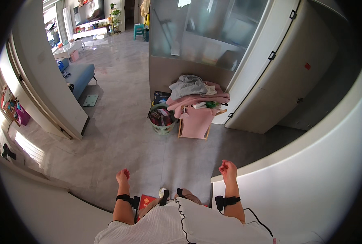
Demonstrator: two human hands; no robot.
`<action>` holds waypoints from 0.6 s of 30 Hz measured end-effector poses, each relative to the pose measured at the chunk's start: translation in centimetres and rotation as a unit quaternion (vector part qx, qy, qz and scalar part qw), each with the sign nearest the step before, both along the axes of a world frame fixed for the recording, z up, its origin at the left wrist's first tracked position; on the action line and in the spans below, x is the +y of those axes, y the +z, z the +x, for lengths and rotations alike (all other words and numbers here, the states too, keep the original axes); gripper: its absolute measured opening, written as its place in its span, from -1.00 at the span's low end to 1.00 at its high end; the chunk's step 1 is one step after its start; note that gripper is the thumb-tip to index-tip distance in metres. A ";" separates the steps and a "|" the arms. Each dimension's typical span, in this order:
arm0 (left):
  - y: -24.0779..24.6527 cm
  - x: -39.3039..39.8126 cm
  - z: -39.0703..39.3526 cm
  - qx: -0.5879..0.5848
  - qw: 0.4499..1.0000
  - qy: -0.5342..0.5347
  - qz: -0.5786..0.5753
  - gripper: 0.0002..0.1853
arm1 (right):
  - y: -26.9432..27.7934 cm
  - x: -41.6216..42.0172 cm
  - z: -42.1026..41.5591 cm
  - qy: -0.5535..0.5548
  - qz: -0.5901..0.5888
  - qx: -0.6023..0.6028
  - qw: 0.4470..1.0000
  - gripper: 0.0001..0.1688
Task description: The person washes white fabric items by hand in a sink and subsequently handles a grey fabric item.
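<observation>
My left hand (123, 176) is held out over the grey tiled floor (135, 152), its fingers curled and nothing visible in them. On the other side my right hand (228, 170) is raised beside the end of a white wall (260, 189), also with curled fingers and no object seen. Ahead of both hands stands a pink folding stand with a wooden frame (196, 123), with a grey garment (188, 87) piled on it. A green plastic basket (163, 129) full of mixed items touches or nearly touches the stand's left side.
A door (278, 70) stands on the right, next to a frosted glass partition (211, 33). Further off on the left are a bathroom scale (91, 100), a blue sofa (80, 76) and a teal stool (139, 30). A red mat (146, 201) lies near my feet.
</observation>
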State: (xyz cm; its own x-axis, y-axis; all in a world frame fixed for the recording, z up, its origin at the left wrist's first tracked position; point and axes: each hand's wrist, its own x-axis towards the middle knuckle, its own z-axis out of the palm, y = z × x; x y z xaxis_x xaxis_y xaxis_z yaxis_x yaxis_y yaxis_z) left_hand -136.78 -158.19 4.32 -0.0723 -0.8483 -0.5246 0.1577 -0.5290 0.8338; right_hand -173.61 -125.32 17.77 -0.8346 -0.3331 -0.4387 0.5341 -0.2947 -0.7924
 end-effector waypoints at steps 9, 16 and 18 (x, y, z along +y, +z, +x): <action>-1.0 -4.9 0.3 -0.048 0.989 0.141 -0.003 -0.85 | -1.7 -19.7 -15.7 0.110 -0.012 0.027 0.994 -0.87; 1.5 -0.1 1.5 -0.061 0.928 0.363 0.053 -0.86 | -5.9 -38.1 -30.4 0.151 -0.005 0.034 0.988 -0.88; 2.6 0.7 0.6 -0.088 0.921 0.374 0.066 -0.86 | -9.1 -43.1 -34.7 0.151 0.025 0.075 0.985 -0.88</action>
State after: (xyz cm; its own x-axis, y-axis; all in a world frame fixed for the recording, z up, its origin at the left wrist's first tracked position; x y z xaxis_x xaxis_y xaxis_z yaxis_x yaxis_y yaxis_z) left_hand -136.14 -157.53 6.94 0.6021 -0.5541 -0.5748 0.3871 -0.4271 0.8172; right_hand -208.26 -168.43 8.64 -0.7570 -0.5580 -0.3401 0.4671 -0.0981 -0.8788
